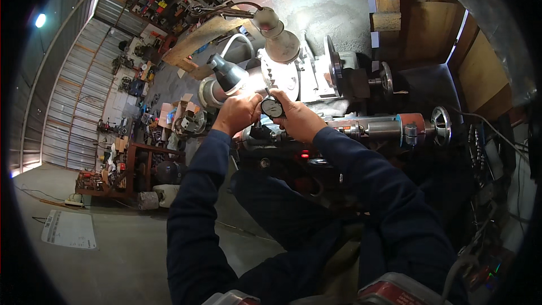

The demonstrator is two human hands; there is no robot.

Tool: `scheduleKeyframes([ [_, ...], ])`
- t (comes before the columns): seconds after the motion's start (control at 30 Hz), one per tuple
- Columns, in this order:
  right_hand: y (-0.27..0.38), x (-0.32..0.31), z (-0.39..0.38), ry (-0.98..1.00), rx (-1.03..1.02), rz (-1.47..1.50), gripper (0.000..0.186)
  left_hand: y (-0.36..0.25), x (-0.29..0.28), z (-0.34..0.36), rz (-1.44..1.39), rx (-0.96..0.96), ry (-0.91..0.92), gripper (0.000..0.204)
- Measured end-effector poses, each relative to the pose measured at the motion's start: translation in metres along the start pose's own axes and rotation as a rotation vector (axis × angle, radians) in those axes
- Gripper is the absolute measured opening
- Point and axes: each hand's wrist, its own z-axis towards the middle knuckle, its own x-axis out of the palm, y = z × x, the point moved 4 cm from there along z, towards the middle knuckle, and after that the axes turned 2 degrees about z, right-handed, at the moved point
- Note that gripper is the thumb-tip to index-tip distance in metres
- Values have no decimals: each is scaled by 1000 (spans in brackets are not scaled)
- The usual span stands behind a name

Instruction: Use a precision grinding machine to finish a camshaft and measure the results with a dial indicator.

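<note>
In the head view, a round dial gauge [271, 107] with a pale face and dark rim is held between the two hands. It is gripped at its right edge by the fingers of the right hand [302, 120]. The fingers of the left hand [240, 114] are curled closed at its left edge, but what exactly is pinched there cannot be told. Above the fingers, a beige lamp [282, 45] is seen, and a black cone-shaped shade [227, 73] is placed just beyond the left fingers. To the right of the fingers, a horizontal steel cylinder [384, 130] is seen, with a handwheel [440, 126] farther right. Well left of and below the fingers, a white sheet [69, 230] is seen on the floor [130, 248].
</note>
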Motion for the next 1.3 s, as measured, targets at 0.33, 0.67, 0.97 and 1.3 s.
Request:
scheduleKeyframes([
  [0.33,-5,2,1,-28,7,-34,56,-1,7,8,-83,-525,197,31],
  [0.67,-3,0,0,21,100,-46,52,-1,-4,-2,33,116,14,17],
  [0.97,-8,3,1,23,60,-40,54,14,-12,6,-305,-294,262,32],
  [1.3,0,-2,-1,13,44,-19,44,27,-11,-22,-475,-798,433,56],
])
